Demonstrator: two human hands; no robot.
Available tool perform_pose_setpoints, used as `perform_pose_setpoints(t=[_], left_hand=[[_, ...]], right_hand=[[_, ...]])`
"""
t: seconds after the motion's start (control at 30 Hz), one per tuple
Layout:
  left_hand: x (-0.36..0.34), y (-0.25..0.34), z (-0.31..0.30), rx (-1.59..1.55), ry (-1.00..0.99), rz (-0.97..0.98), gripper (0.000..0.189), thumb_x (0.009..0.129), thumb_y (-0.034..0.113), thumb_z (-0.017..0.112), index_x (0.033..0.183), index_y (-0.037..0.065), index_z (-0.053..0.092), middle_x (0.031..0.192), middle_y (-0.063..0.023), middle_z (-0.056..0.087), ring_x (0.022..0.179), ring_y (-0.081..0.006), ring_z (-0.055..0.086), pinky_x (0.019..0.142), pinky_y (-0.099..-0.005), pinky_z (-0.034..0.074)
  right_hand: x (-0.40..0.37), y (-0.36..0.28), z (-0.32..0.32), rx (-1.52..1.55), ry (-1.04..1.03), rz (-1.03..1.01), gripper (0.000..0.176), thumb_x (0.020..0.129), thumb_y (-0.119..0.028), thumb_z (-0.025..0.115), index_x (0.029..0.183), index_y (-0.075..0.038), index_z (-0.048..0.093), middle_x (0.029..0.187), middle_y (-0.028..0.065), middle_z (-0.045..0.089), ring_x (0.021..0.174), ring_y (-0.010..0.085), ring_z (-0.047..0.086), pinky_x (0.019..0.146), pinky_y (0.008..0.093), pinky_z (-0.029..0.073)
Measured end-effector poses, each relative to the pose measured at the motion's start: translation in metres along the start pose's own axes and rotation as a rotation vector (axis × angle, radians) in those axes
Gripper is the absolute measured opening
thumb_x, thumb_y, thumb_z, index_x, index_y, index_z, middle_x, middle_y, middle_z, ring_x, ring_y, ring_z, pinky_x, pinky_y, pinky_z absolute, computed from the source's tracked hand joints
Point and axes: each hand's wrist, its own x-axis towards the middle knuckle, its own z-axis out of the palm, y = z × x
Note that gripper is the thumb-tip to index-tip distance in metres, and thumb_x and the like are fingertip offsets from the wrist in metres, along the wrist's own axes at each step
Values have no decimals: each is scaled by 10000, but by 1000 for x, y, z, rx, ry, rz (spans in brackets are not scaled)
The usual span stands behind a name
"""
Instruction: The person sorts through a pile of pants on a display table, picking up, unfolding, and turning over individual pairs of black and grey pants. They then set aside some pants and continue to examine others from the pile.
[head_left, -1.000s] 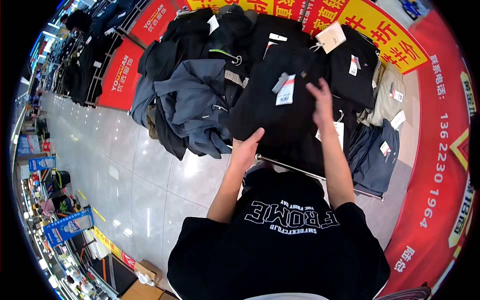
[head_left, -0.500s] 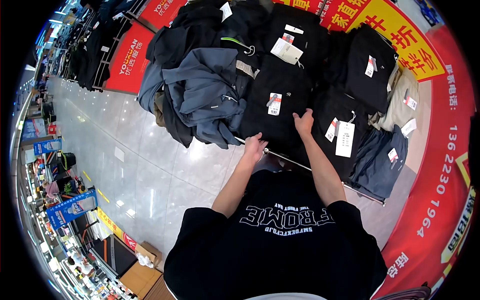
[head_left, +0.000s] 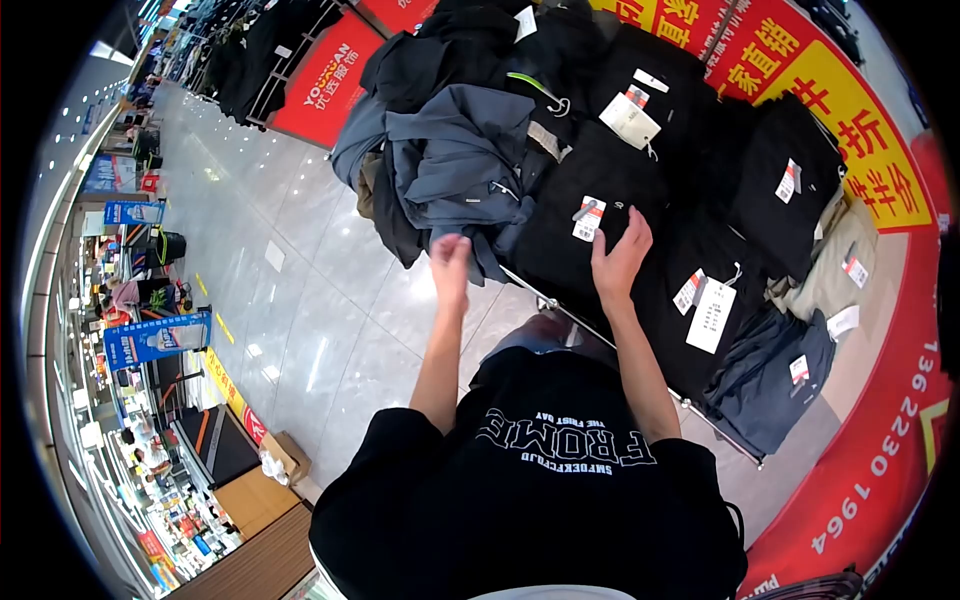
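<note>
"So, taking the head view, where are the two hands?"

"Both reach forward from a black T-shirt [head_left: 520, 520] with white lettering. The left hand [head_left: 450, 262] is raised beside the hanging end of a crumpled grey garment [head_left: 450, 150]."

"Does it have hold of anything?"

"I can't tell. Its fingers are curled in, with the hand's back hiding the inside; whether it touches the grey cloth isn't clear either."

"And the right one?"

"The right hand [head_left: 622, 258] is at the near right part of a folded black garment [head_left: 558, 215]. Its fingers are spread, the thumb well away from the rest, and nothing is gripped. I can't say whether the fingertips touch the cloth."

"Where exactly is that black garment?"

"In the front row of the display, right of the grey one, just behind a metal rail [head_left: 545, 301]. A red-and-white price tag [head_left: 590, 218] lies on top of it, left of the right hand."

"What's around it?"

"Beyond it, a cream tag [head_left: 630, 122] on more dark clothing. To its right, another black garment [head_left: 672, 335] with a large white tag [head_left: 710, 315], then a dark grey folded one [head_left: 770, 395] at the corner and a beige one [head_left: 815, 285] behind that."
</note>
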Motion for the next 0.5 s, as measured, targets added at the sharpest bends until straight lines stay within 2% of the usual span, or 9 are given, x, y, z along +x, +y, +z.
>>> perform_pose_setpoints(t=[0.07,0.1,0.17,0.2,0.3,0.33,0.37,0.47,0.5], left_hand=[[54,-16,-25,219,209,258,378,818,177,710,1110,1,547,1004,-65,571,897,-129,525,797,-273,436],[79,-20,-39,508,293,359,448,789,199,732,1134,-7,535,1011,-103,583,908,-178,549,819,-294,443],[102,-2,-43,750,437,474,514,744,218,765,1137,-14,529,1006,-154,582,881,-238,560,811,-325,452],[117,-4,-46,716,463,547,459,701,229,783,1039,19,556,917,-151,577,803,-281,554,755,-367,461],[151,-12,-64,758,306,451,357,691,228,779,905,55,552,802,-99,550,716,-274,537,681,-381,454],[152,-5,-64,732,280,437,303,686,151,741,821,65,484,760,-105,491,702,-316,518,661,-422,430],[157,-5,-67,751,234,437,280,704,153,720,815,62,479,756,-122,486,705,-328,518,646,-430,419],[161,-7,-74,739,122,550,256,737,164,691,813,56,472,767,-141,476,714,-357,514,624,-443,408],[161,-8,-77,714,98,584,250,746,169,683,813,55,470,770,-145,474,716,-364,513,619,-446,405]], right_hand=[[8,-34,0,89,-7,-81,620,732,-82,701,1275,22,421,1236,219,468,1177,398,405,1024,457,318],[8,-43,6,131,-67,-106,599,735,-100,707,1260,16,444,1205,211,500,1155,392,434,1008,441,343],[6,-58,25,201,-237,-117,605,733,-123,718,1258,13,451,1199,207,514,1138,384,456,989,425,368],[4,-67,36,266,-321,-89,631,728,-146,729,1268,11,445,1200,214,515,1135,385,460,981,419,379],[10,-96,70,241,-446,-211,694,700,-167,755,1293,-5,433,1215,210,507,1145,382,456,990,414,377],[16,-104,88,234,-465,-247,816,655,-216,796,1346,-55,394,1293,216,450,1192,399,415,1003,439,365],[19,-114,107,227,-451,-238,816,655,-216,796,1346,-55,394,1293,216,450,1192,399,415,1003,439,365],[36,-145,167,-30,-343,-117,1033,574,-308,847,1433,-153,294,1415,266,301,1264,455,323,1055,476,311],[37,-144,193,-13,-263,-81,924,586,-291,838,1370,-144,372,1340,217,395,1216,421,382,980,493,357]])
